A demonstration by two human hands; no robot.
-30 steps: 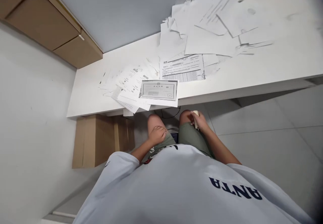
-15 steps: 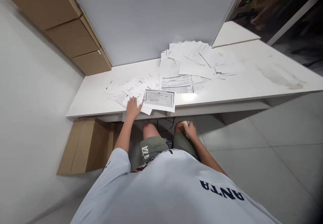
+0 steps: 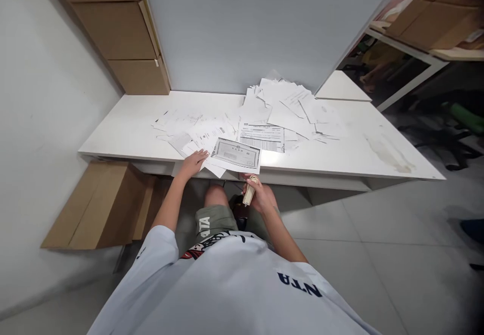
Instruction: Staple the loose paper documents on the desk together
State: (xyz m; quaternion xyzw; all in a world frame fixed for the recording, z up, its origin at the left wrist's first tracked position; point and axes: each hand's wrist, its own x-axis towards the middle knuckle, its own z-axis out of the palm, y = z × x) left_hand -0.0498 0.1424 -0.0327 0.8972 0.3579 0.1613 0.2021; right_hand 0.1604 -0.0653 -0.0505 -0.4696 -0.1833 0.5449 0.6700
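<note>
- Fanned papers (image 3: pixel 200 134) lay on the desk (image 3: pixel 328 156), partly under the left hand (image 3: pixel 194 163).
- Right of them lay a certificate (image 3: pixel 236 153); behind it, a form (image 3: pixel 261 134).
- Farther back sat a paper pile (image 3: pixel 283 101).
- Stacked cartons (image 3: pixel 113 30) stood by the desk's back left corner, a box (image 3: pixel 86 204) below its left end.

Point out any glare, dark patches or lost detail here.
Head view: a bright glare spot on the white desk, beside the bordered sheet; head view: the paper pile looks washed out, most print unreadable; head view: the upper right corner fades dark.
</note>
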